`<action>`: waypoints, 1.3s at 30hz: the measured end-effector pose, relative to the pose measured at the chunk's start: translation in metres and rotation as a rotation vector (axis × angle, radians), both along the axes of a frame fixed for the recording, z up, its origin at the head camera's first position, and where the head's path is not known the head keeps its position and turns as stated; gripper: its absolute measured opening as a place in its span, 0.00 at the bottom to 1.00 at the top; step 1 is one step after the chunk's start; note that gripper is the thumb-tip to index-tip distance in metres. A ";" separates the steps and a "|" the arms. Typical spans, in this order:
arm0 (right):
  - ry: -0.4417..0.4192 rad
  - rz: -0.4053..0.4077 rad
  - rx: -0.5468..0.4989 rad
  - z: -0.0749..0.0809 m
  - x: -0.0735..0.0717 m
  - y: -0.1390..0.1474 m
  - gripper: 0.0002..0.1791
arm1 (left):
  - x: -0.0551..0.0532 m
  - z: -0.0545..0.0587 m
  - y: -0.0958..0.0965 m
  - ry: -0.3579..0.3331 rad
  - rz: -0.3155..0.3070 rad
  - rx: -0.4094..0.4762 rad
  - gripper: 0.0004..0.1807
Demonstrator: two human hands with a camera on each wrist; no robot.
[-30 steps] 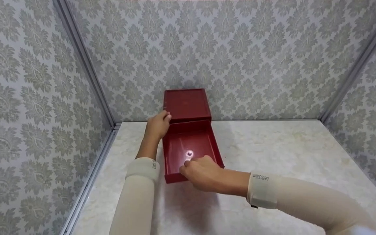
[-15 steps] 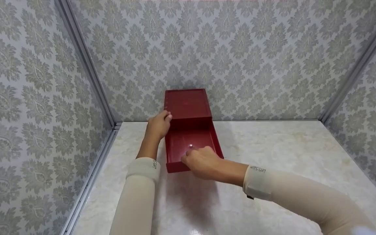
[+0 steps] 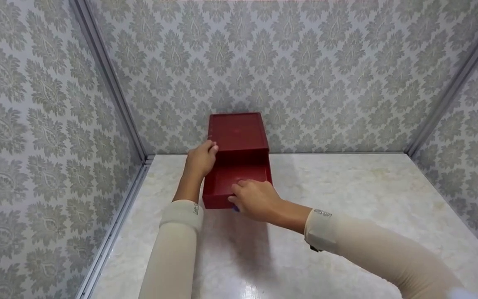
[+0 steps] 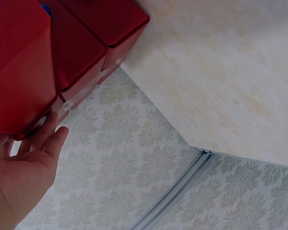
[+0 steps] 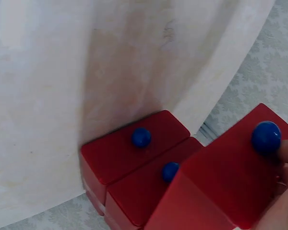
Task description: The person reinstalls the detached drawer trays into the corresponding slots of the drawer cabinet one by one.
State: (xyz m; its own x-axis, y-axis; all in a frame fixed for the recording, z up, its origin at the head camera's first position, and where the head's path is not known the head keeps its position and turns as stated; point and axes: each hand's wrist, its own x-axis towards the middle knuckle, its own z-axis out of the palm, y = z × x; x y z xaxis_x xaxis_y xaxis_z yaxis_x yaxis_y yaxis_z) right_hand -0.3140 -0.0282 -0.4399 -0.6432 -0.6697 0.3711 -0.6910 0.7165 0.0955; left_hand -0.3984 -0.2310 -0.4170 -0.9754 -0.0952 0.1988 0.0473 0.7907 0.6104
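A red drawer cabinet stands against the back wall, its top drawer pulled partway out. Inside the drawer I see only bare red floor. My left hand holds the cabinet at its front left edge; in the left wrist view, part of that hand is hidden behind the drawer. My right hand grips the drawer's front, fingers curled over the rim. In the right wrist view its fingertips touch a round blue knob on the drawer's front.
Two lower drawers, each with a blue knob, sit shut beneath the top one. The marbled white table extends to the right. Patterned wallpaper covers the back wall and both sides, with metal strips along the corners.
The right hand has moved toward the back wall with the top drawer, which now sticks out less from the cabinet. The left hand has stayed at the cabinet's edge.
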 end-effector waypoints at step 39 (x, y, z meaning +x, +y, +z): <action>0.624 0.329 0.364 -0.066 0.021 0.057 0.30 | -0.001 0.001 0.002 -0.035 -0.006 -0.004 0.21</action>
State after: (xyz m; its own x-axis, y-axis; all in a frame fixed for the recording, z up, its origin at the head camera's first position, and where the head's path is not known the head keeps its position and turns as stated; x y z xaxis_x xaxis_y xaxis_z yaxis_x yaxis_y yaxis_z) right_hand -0.2933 0.0284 -0.5057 -0.1364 -0.9377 0.3196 -0.6032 0.3345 0.7240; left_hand -0.3996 -0.2289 -0.4159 -0.9823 -0.0883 0.1651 0.0310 0.7929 0.6086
